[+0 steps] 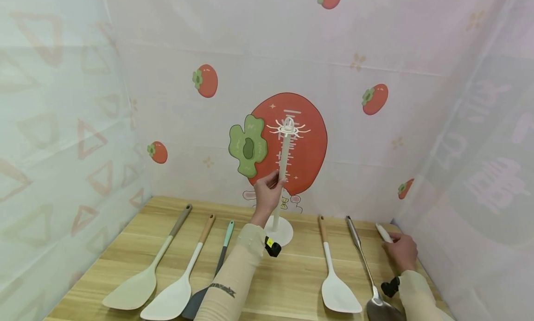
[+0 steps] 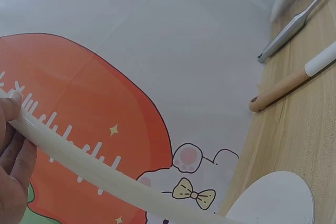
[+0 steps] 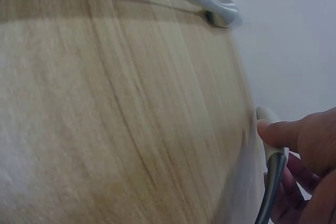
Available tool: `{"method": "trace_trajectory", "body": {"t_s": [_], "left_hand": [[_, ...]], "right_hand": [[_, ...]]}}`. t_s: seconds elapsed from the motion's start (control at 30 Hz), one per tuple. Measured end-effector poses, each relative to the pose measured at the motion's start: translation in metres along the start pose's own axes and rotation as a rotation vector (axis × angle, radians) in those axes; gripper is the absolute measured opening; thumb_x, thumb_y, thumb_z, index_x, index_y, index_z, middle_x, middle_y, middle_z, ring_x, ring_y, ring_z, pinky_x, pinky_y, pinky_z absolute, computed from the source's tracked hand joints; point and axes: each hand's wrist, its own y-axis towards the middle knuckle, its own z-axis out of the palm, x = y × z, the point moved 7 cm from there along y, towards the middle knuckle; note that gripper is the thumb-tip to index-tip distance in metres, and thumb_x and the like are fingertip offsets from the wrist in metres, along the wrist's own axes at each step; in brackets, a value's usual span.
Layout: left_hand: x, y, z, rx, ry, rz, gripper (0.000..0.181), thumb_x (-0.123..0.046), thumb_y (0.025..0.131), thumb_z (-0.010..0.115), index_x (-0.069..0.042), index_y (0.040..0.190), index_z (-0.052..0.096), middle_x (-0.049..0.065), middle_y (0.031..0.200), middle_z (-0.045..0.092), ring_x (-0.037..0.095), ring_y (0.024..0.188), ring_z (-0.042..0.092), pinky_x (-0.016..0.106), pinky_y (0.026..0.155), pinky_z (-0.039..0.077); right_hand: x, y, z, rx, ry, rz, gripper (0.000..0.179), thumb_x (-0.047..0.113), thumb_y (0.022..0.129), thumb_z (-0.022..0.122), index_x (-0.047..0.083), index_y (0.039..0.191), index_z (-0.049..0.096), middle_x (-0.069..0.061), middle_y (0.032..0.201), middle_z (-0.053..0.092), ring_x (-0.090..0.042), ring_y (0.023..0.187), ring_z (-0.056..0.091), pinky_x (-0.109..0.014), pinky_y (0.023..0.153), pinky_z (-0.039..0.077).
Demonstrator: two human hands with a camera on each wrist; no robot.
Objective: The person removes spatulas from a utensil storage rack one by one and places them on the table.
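My left hand [image 1: 267, 195] holds the white pole of a utensil stand [image 1: 285, 158], thumb and fingers round it at mid-height. The stand is upright on a round white base [image 1: 284, 233], with a ring of small hooks at its top. In the left wrist view the thumb and fingers [image 2: 21, 163] lie against the pole [image 2: 79, 161]. At the far right, my right hand [image 1: 402, 251] pinches a kitchen utensil by its white handle [image 1: 383, 232]. The right wrist view shows its dark shaft [image 3: 270, 187] below the handle; the head is hidden.
Left on the wooden table [image 1: 288, 274] lie a beige spatula [image 1: 133, 288], a white spatula [image 1: 171, 298] and a dark, green-handled utensil [image 1: 228, 235], partly behind my arm. Right lie a white spatula [image 1: 338, 293] and a metal utensil [image 1: 365, 260]. Printed cloth walls [image 1: 167, 107] enclose the table.
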Motion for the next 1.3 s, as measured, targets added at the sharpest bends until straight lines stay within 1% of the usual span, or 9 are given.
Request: {"method": "trace_trajectory", "body": {"t_s": [0.07,0.33,0.4,0.57,0.7,0.87,1.13,1.2,1.3], "left_hand": [[-0.009,-0.003,-0.001,-0.003,0.008,0.002,0.036,0.007,0.091,0.07,0.014,0.126,0.063,0.032,0.118,0.068,0.045,0.108,0.069,0.056,0.09,0.057],[-0.004,-0.003,-0.001,-0.046,0.068,-0.009,0.035,0.007,0.092,0.069,0.013,0.126,0.065,0.03,0.117,0.07,0.043,0.108,0.07,0.048,0.088,0.06],[-0.004,-0.002,0.0,-0.04,0.056,-0.01,0.035,0.008,0.091,0.07,0.013,0.125,0.065,0.031,0.117,0.07,0.044,0.108,0.07,0.05,0.089,0.059],[0.011,0.004,0.003,0.001,0.026,-0.006,0.036,0.007,0.091,0.07,0.013,0.126,0.064,0.032,0.117,0.068,0.046,0.109,0.069,0.057,0.091,0.056],[0.024,0.007,0.002,0.02,0.049,-0.004,0.036,0.002,0.092,0.072,0.007,0.128,0.066,0.027,0.118,0.07,0.041,0.109,0.07,0.053,0.09,0.058],[0.027,0.007,0.0,0.029,0.052,-0.004,0.036,-0.004,0.092,0.075,0.001,0.127,0.069,0.022,0.116,0.073,0.035,0.107,0.072,0.046,0.089,0.06],[0.022,0.01,0.002,0.07,0.157,0.069,0.024,-0.003,0.094,0.072,-0.001,0.117,0.074,0.018,0.105,0.076,0.031,0.099,0.075,0.037,0.083,0.062],[0.022,0.01,0.001,0.084,0.173,0.089,0.023,-0.004,0.094,0.072,-0.001,0.117,0.075,0.017,0.104,0.076,0.031,0.098,0.075,0.037,0.082,0.063],[0.023,0.008,-0.002,0.116,0.192,0.116,0.029,-0.009,0.093,0.075,-0.001,0.121,0.073,0.016,0.109,0.076,0.03,0.1,0.074,0.043,0.084,0.063]], "right_hand": [[-0.001,0.0,0.001,0.003,-0.008,-0.011,0.047,0.01,0.084,0.077,-0.011,0.123,0.067,-0.027,0.101,0.066,-0.035,0.085,0.06,-0.032,0.062,0.041],[0.0,0.002,-0.001,0.005,-0.037,-0.041,0.048,0.011,0.081,0.079,-0.011,0.123,0.067,-0.026,0.096,0.068,-0.033,0.08,0.061,-0.031,0.06,0.042],[0.001,0.002,-0.002,0.005,-0.045,-0.049,0.047,0.011,0.081,0.079,-0.01,0.122,0.068,-0.026,0.096,0.069,-0.032,0.079,0.062,-0.031,0.059,0.042],[0.003,0.001,-0.004,0.013,-0.059,-0.06,0.044,0.011,0.082,0.079,-0.011,0.118,0.069,-0.028,0.097,0.071,-0.032,0.076,0.064,-0.032,0.058,0.044],[0.001,0.002,-0.004,0.032,-0.055,-0.049,0.044,0.012,0.083,0.079,-0.011,0.118,0.069,-0.029,0.1,0.071,-0.033,0.078,0.065,-0.033,0.058,0.045],[0.0,0.003,-0.001,0.053,-0.055,-0.044,0.044,0.015,0.084,0.078,-0.011,0.118,0.069,-0.03,0.103,0.071,-0.036,0.082,0.066,-0.034,0.059,0.047],[0.004,0.007,-0.003,0.131,-0.086,-0.026,0.043,0.024,0.09,0.071,-0.014,0.11,0.07,-0.026,0.092,0.071,-0.03,0.074,0.063,-0.034,0.057,0.046],[0.008,0.008,-0.005,0.163,-0.104,-0.02,0.046,0.027,0.092,0.067,-0.017,0.107,0.068,-0.027,0.09,0.07,-0.029,0.073,0.062,-0.034,0.056,0.046],[0.018,0.01,-0.007,0.166,-0.133,-0.027,0.047,0.027,0.096,0.059,-0.019,0.092,0.062,-0.028,0.08,0.064,-0.032,0.067,0.058,-0.037,0.055,0.045]]}}
